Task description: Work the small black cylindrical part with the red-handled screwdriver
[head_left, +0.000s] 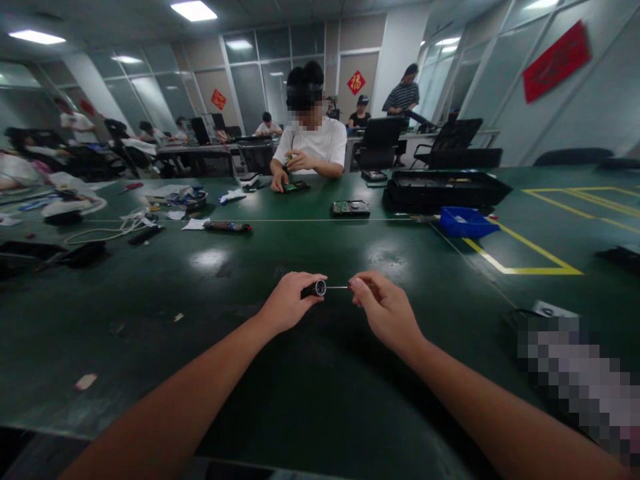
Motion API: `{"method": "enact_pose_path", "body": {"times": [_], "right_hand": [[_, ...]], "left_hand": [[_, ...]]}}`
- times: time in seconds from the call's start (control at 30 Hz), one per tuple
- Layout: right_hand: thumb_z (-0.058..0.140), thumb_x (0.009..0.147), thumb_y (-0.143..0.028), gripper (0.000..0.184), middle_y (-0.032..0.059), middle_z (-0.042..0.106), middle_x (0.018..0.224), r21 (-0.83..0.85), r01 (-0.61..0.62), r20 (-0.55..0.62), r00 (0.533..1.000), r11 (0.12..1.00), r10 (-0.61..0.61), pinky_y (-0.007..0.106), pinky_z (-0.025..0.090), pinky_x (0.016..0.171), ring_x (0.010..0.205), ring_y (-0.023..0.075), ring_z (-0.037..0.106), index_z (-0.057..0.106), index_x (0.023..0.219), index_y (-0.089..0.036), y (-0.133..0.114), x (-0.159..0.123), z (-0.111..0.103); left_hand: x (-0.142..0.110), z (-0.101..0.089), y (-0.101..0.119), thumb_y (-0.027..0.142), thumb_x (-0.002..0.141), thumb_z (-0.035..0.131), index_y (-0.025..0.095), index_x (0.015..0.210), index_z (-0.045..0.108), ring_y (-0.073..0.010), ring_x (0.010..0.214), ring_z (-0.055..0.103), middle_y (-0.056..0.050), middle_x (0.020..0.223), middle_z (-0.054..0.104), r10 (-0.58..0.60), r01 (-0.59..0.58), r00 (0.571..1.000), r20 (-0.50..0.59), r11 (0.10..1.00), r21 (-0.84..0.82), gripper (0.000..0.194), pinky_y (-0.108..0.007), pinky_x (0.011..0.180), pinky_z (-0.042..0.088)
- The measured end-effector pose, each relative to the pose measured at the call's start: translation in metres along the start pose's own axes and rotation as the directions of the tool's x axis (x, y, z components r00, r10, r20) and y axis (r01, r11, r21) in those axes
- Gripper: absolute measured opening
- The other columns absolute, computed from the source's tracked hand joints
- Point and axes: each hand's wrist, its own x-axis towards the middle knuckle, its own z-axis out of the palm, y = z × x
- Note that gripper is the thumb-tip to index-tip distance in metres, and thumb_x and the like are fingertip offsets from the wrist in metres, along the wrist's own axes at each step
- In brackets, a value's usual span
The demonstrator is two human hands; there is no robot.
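My left hand (pixel 286 303) is closed around a small black cylindrical part (pixel 319 288) with a silvery ring at its end, held between thumb and fingers. To its right, my right hand (pixel 387 308) pinches a thin screwdriver (pixel 337 287), with a bit of dark red showing at the fingertips. The metal shaft points left and its tip meets the black part; whether it goes inside cannot be made out. Both hands are just above the green table (pixel 310 387), and most of the screwdriver's handle is hidden in my right fingers.
Across the table a co-worker (pixel 313 143) handles a small device. A hard drive (pixel 351 208), a black tray (pixel 445 190) and a blue bin (pixel 467 222) stand ahead. A pen-shaped electric screwdriver (pixel 227 227) lies left, near a white cable (pixel 113 230).
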Motion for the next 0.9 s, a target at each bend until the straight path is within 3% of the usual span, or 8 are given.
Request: {"method": "enact_pose_path", "body": {"times": [0.13,0.27,0.33,0.43,0.53,0.63,0.77,0.9], "right_hand": [[0.048,0.098,-0.04,0.025,0.0012,0.066,0.073,0.004,-0.028,-0.048,0.998,1.0,0.028,0.031,0.046,0.062,0.065,0.0179,0.063,0.065,0.101,-0.022,0.0,-0.001,0.001],[0.061,0.091,-0.038,0.023,0.0053,0.07,0.089,0.289,-0.075,-0.083,0.991,0.954,0.103,0.036,0.053,0.077,0.081,0.0204,0.068,0.06,0.105,-0.021,0.004,0.001,0.006],[0.065,0.088,-0.042,0.024,0.0052,0.069,0.089,0.449,-0.114,-0.072,0.984,0.886,0.163,0.037,0.053,0.082,0.082,0.02,0.067,0.063,0.098,-0.02,0.008,0.004,0.009],[0.068,0.085,-0.048,0.028,0.0029,0.067,0.083,0.7,-0.169,-0.042,0.96,0.694,0.277,0.037,0.054,0.08,0.077,0.0182,0.065,0.065,0.091,-0.021,0.015,0.011,0.012],[0.069,0.084,-0.052,0.032,0.0001,0.061,0.069,0.755,-0.278,0.033,0.921,0.594,0.389,0.036,0.054,0.073,0.064,0.0163,0.061,0.062,0.08,-0.021,0.024,0.017,0.013],[0.067,0.085,-0.05,0.029,0.0008,0.063,0.073,0.672,-0.275,-0.064,0.903,0.687,0.425,0.034,0.052,0.068,0.066,0.0166,0.061,0.062,0.082,-0.021,0.031,0.019,0.013],[0.06,0.092,-0.048,0.027,0.0018,0.065,0.079,0.54,-0.192,-0.157,0.934,0.819,0.322,0.034,0.052,0.069,0.07,0.0171,0.062,0.062,0.089,-0.022,0.033,0.017,0.011],[0.055,0.096,-0.048,0.027,0.0012,0.065,0.078,0.434,-0.135,-0.198,0.95,0.89,0.241,0.035,0.051,0.07,0.07,0.0169,0.062,0.061,0.092,-0.022,0.031,0.013,0.008]], "left_hand": [[0.0,0.001,0.0,0.024,0.088,0.069,0.027,0.125,0.065,-0.0237,0.11,0.061,-0.003,0.117,0.07,0.022,-0.022,1.0,0.01,1.0,0.004,0.037,-0.042,0.099,0.043],[0.0,0.002,-0.002,0.024,0.088,0.07,0.026,0.125,0.064,-0.0237,0.109,0.061,-0.003,0.117,0.07,0.033,-0.033,0.999,0.013,0.999,0.019,0.038,-0.042,0.099,0.043],[0.001,-0.001,-0.001,0.024,0.088,0.069,0.026,0.127,0.063,-0.0233,0.111,0.06,-0.004,0.119,0.069,0.05,-0.05,0.999,-0.001,0.999,0.012,0.039,-0.042,0.099,0.043],[0.002,-0.008,0.001,0.025,0.091,0.067,0.029,0.127,0.063,-0.0219,0.117,0.059,-0.002,0.125,0.067,0.102,-0.102,0.994,-0.023,0.995,0.023,0.037,-0.044,0.106,0.039],[0.003,-0.012,0.002,0.026,0.092,0.065,0.033,0.126,0.063,-0.0222,0.121,0.057,0.0,0.127,0.067,0.09,-0.089,0.996,-0.004,0.992,0.092,0.035,-0.052,0.115,0.026],[0.004,-0.01,-0.001,0.027,0.091,0.066,0.032,0.126,0.063,-0.0232,0.119,0.058,-0.001,0.124,0.068,0.022,-0.025,0.999,0.033,0.993,0.112,0.036,-0.054,0.115,0.026],[0.005,-0.005,-0.007,0.029,0.091,0.067,0.031,0.128,0.062,-0.0237,0.117,0.058,-0.002,0.123,0.068,-0.011,0.005,0.998,0.054,0.994,0.107,0.038,-0.051,0.111,0.031],[0.005,-0.006,-0.007,0.031,0.091,0.066,0.03,0.127,0.063,-0.0242,0.114,0.059,-0.003,0.121,0.069,-0.011,0.004,0.998,0.063,0.994,0.111,0.037,-0.048,0.106,0.036]]}}
